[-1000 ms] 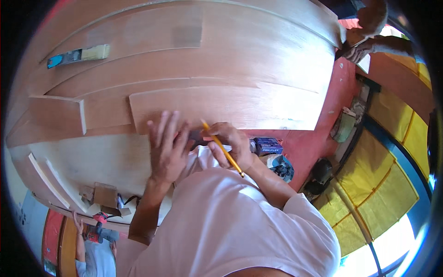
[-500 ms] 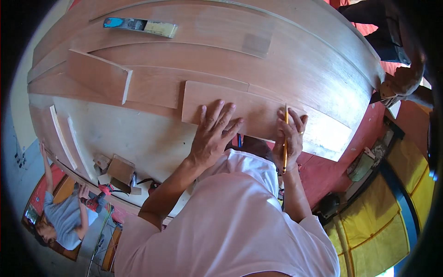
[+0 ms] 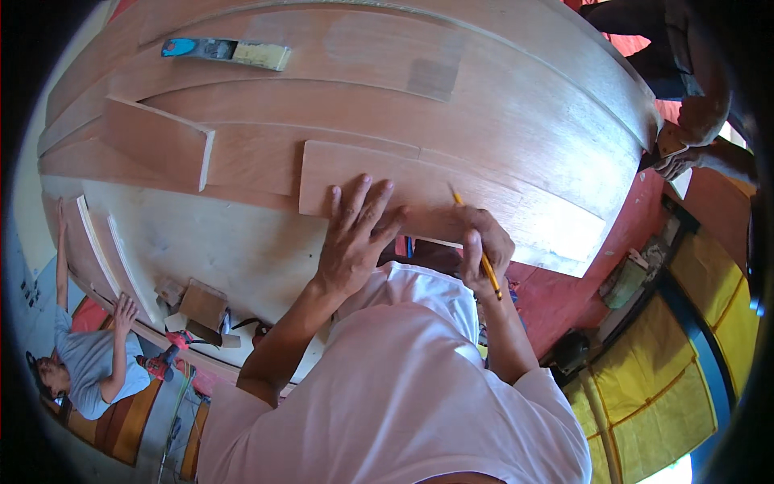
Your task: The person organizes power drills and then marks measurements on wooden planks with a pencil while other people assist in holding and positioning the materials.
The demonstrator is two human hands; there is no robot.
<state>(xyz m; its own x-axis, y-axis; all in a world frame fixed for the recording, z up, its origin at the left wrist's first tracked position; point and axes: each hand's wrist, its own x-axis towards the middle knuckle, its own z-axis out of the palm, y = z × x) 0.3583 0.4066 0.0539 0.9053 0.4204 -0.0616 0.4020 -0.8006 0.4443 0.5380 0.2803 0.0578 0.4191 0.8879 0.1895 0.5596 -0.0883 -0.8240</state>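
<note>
A long thin wooden board [image 3: 403,181] lies along the edge of a large curved plywood surface [image 3: 339,101]. My left hand [image 3: 355,234] presses flat on the board's left half, fingers spread. At the board's near edge, my right hand [image 3: 488,242] is closed round a yellow pencil [image 3: 488,273], its tip pointing up and left over the board. A seam runs across the plywood just beyond the board.
On the plywood rests a blue-ended tool with a pale block [image 3: 226,53]. A wooden panel [image 3: 157,141] stands up at left. A cardboard box [image 3: 203,306] and a red drill [image 3: 157,363] are lower left. Co-workers are at left [image 3: 97,355] and upper right [image 3: 697,121].
My right hand has turned and closed more round the pencil, whose tip now leans left over the board. The person at left has shifted a hand. The whole view has moved slightly.
</note>
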